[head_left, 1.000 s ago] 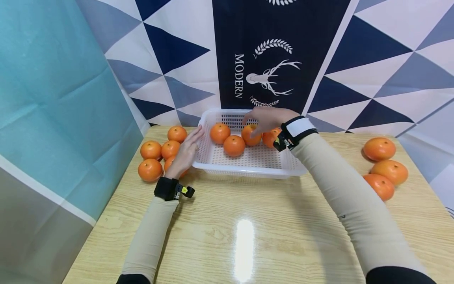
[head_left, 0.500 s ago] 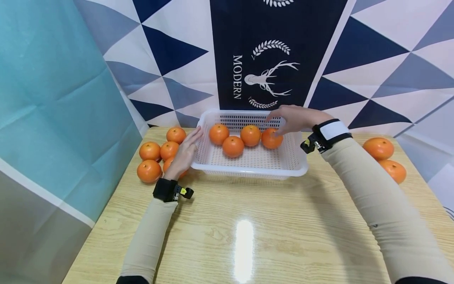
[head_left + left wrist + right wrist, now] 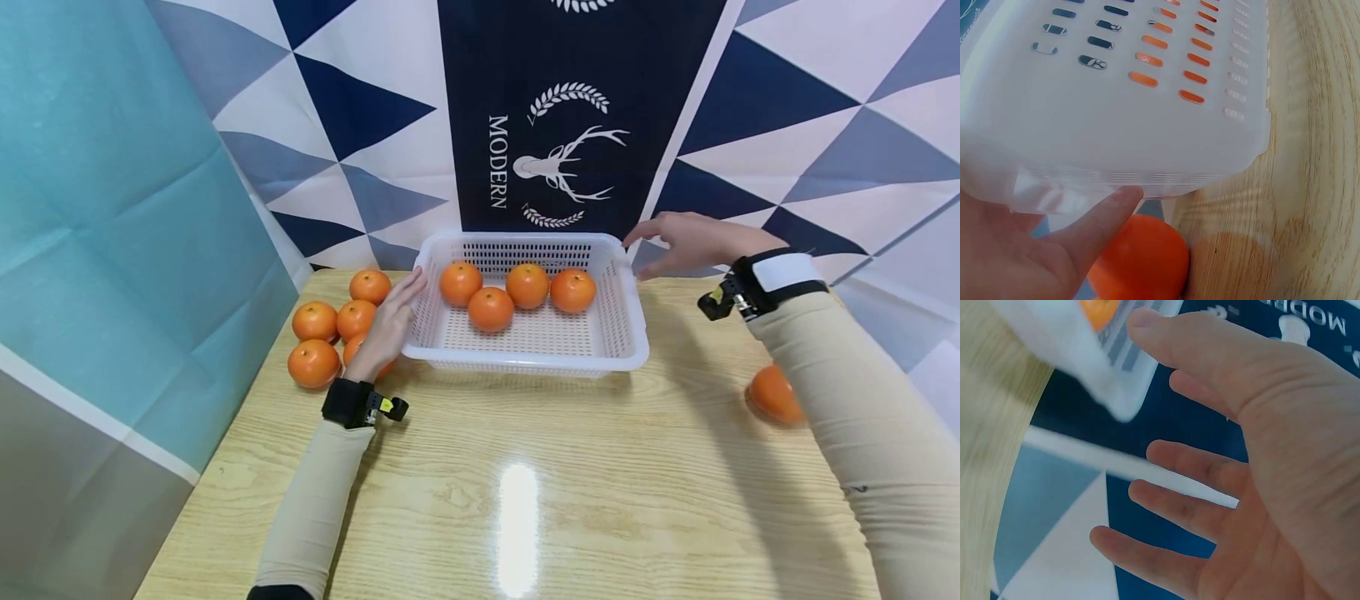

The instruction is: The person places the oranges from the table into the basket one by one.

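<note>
Beside basket [image 3: 630,333] rim, left hand [image 3: 390,321] flat, right hand [image 3: 693,240] spread above bare tabletop [image 3: 525,467]

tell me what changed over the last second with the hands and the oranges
The right hand let go of an orange in the white basket and drew back to the right, empty, past the rim. The left hand stayed flat against the basket's left side; four oranges lie inside.

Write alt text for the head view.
A white plastic basket holding four oranges sits on a wooden table. The left hand rests flat against its left wall beside five loose oranges; the empty right hand hovers open past its right rim.
</note>
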`<state>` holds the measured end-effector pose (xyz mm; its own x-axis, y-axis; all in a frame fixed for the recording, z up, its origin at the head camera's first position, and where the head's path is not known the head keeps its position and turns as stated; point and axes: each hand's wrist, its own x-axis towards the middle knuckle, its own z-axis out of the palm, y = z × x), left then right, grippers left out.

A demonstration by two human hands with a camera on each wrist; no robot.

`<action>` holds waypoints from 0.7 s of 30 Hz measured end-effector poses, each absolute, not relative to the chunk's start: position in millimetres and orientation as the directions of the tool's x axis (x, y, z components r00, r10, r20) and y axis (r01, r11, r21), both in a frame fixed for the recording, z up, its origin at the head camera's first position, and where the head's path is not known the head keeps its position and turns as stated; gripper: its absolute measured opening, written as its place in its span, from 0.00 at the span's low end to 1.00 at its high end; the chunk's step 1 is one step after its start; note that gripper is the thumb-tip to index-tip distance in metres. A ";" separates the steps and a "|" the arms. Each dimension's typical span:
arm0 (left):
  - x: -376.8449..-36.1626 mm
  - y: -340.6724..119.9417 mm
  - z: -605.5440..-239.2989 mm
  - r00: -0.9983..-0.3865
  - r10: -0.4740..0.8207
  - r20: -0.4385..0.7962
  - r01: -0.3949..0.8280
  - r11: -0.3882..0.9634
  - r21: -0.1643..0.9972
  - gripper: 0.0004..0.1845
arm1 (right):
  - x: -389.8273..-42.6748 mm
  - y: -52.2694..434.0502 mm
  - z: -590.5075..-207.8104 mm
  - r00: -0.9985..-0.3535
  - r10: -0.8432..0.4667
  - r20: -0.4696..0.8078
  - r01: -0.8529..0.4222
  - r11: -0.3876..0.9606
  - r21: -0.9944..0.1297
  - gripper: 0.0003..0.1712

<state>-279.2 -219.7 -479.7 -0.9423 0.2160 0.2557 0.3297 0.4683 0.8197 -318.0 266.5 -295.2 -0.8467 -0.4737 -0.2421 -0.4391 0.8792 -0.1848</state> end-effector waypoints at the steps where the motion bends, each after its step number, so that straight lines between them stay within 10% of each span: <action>1: -279.3 -219.8 -479.7 -0.942 0.217 0.257 0.332 0.470 0.818 0.44 | -318.2 273.3 -295.1 -0.850 -0.468 -0.243 -0.434 0.882 -0.181 0.38; 21: -281.9 -222.4 -485.2 -0.936 0.220 0.275 0.349 0.470 0.811 0.39 | -305.7 382.5 -317.3 -0.883 -0.367 -0.292 -0.350 0.930 -0.111 0.39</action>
<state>-281.9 -222.4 -485.2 -0.9360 0.2197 0.2750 0.3486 0.4703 0.8107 -305.7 382.5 -317.3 -0.8832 -0.3670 -0.2920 -0.3499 0.9302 -0.1109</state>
